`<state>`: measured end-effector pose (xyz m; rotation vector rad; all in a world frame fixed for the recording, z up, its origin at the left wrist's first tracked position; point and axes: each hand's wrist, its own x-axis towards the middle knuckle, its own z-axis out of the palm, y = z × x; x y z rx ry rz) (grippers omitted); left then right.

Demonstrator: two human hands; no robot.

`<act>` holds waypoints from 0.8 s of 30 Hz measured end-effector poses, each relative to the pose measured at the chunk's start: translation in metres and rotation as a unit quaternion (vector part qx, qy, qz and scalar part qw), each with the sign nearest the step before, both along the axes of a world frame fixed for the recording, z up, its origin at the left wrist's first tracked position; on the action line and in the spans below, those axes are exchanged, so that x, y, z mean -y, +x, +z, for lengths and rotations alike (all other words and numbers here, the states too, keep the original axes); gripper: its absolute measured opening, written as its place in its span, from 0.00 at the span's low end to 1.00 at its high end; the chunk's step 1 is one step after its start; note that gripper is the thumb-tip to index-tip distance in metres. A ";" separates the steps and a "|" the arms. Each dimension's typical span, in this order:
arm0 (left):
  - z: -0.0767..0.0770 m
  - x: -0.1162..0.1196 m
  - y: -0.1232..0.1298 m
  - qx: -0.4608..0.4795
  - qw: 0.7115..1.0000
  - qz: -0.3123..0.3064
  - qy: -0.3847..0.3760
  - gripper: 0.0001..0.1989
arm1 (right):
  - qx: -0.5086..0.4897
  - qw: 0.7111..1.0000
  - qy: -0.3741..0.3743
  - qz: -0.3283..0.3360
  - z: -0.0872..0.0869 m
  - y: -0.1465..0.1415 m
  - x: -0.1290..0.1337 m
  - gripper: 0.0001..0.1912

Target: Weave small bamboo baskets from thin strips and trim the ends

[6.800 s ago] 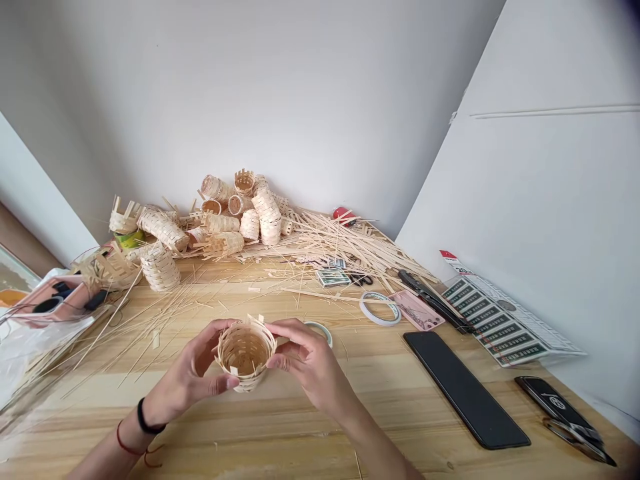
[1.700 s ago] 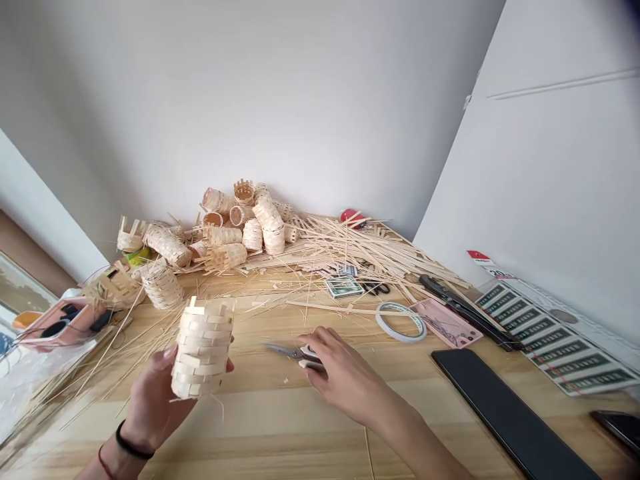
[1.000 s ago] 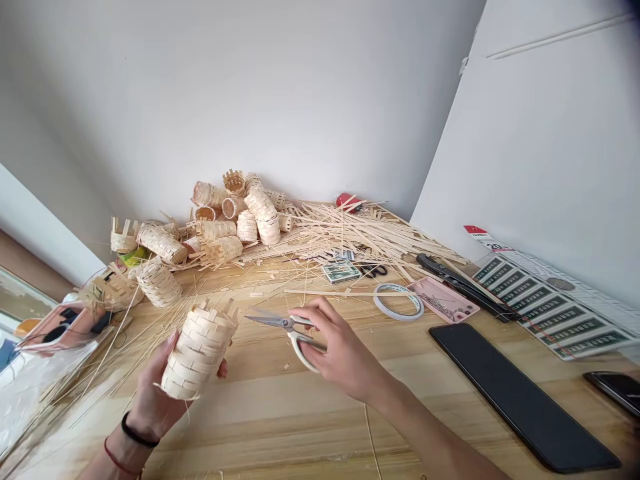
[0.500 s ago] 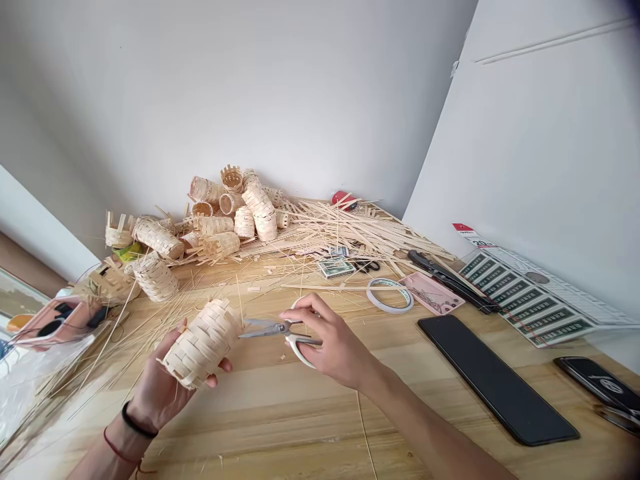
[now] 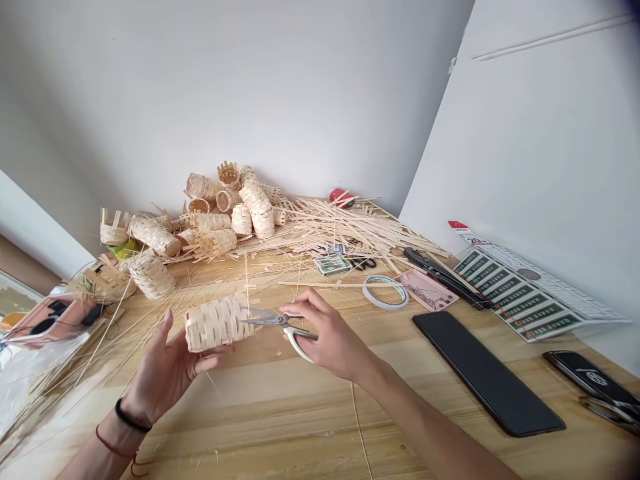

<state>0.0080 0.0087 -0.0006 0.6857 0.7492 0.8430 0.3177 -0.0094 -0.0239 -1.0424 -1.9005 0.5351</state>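
A pale woven cylinder of flat wooden strips (image 5: pixel 216 325) lies sideways in my left hand (image 5: pixel 167 363), its right end raised over the table. The fingers support it from below and behind, with the thumb standing up at its left end. My right hand (image 5: pixel 333 337) grips a pair of scissors (image 5: pixel 295 331) with white handles and grey metal blades. Slightly parted, the blades point left and meet the cylinder's right rim, where short strip ends stick out. Whether a strip lies between the blades I cannot tell.
Woven cylinders (image 5: pixel 257 207) pile up at the back left, beside loose strips (image 5: pixel 360 223). Rightward lie a tape roll (image 5: pixel 385 293), a pink tray (image 5: pixel 430 291), a utility knife (image 5: pixel 445 277), a black phone (image 5: pixel 485 373) and a folded card (image 5: pixel 535 293). A pink box (image 5: pixel 55 320) stands left.
My left hand has turned the woven cylinder from a slant to nearly level. The scissor blades now overlap its right rim. The whole view has shifted slightly.
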 end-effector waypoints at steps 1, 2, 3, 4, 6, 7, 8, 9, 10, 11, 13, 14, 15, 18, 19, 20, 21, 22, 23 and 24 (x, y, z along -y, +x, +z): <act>-0.001 0.000 -0.001 -0.001 1.000 0.008 0.013 0.32 | 0.002 1.000 -0.006 -0.001 0.000 0.000 0.000 0.19; -0.001 -0.001 -0.002 -0.002 0.999 0.016 0.030 0.31 | 0.005 1.000 -0.011 -0.003 0.000 0.000 0.000 0.19; -0.001 -0.001 -0.003 -0.006 0.998 0.025 0.050 0.28 | 0.007 1.000 -0.015 -0.004 0.000 0.000 0.000 0.18; -0.002 0.000 -0.004 -0.017 0.997 0.034 0.074 0.23 | 0.007 1.000 -0.018 -0.004 0.001 0.000 0.000 0.18; -0.002 0.002 -0.003 -0.066 0.989 0.050 0.124 0.15 | -0.001 1.000 -0.023 0.001 0.001 0.000 0.000 0.18; -0.002 0.003 -0.002 -0.095 0.984 0.051 0.141 0.13 | -0.008 1.000 -0.026 0.005 0.001 -0.001 0.000 0.18; -0.003 0.004 -0.001 -0.122 0.980 0.046 0.150 0.12 | -0.017 0.999 -0.031 0.008 0.001 -0.001 0.001 0.18; -0.004 0.005 0.001 -0.142 0.977 0.040 0.153 0.11 | -0.025 0.999 -0.036 0.013 0.001 -0.002 0.001 0.17; -0.005 0.006 0.002 -0.153 0.976 0.038 0.152 0.10 | -0.030 0.999 -0.042 0.017 0.001 -0.002 0.002 0.17; -0.006 0.007 0.003 -0.157 0.975 0.040 0.151 0.11 | -0.032 0.998 -0.049 0.020 0.001 -0.003 0.002 0.17; -0.008 0.009 0.006 -0.154 0.974 0.059 0.155 0.13 | -0.033 0.997 -0.061 0.026 0.002 -0.004 0.003 0.17; -0.009 0.009 0.006 -0.150 0.973 0.070 0.161 0.12 | -0.035 0.996 -0.070 0.032 0.002 -0.004 0.003 0.17; -0.010 0.009 0.007 -0.144 0.972 0.079 0.169 0.12 | -0.041 0.995 -0.082 0.041 0.002 -0.004 0.003 0.16; -0.013 0.010 0.007 -0.128 0.970 0.077 0.189 0.12 | -0.078 0.985 -0.137 0.076 0.002 -0.004 0.003 0.17; -0.014 0.010 0.006 -0.126 0.970 0.074 0.192 0.12 | -0.088 0.981 -0.153 0.083 0.002 -0.004 0.003 0.17; -0.015 0.010 0.006 -0.125 0.971 0.072 0.193 0.11 | -0.093 0.979 -0.163 0.085 0.002 -0.003 0.002 0.17; -0.015 0.010 0.005 -0.125 0.971 0.069 0.194 0.11 | -0.094 0.977 -0.170 0.084 0.001 -0.003 0.002 0.17; -0.015 0.010 0.005 -0.126 0.970 0.065 0.195 0.11 | -0.093 0.977 -0.174 0.083 0.001 -0.002 0.001 0.17; -0.016 0.010 0.004 -0.126 0.970 0.063 0.196 0.11 | -0.093 0.976 -0.178 0.080 0.000 -0.002 0.000 0.17; -0.016 0.010 0.003 -0.127 0.970 0.061 0.196 0.11 | -0.094 0.976 -0.182 0.079 0.000 -0.002 0.000 0.17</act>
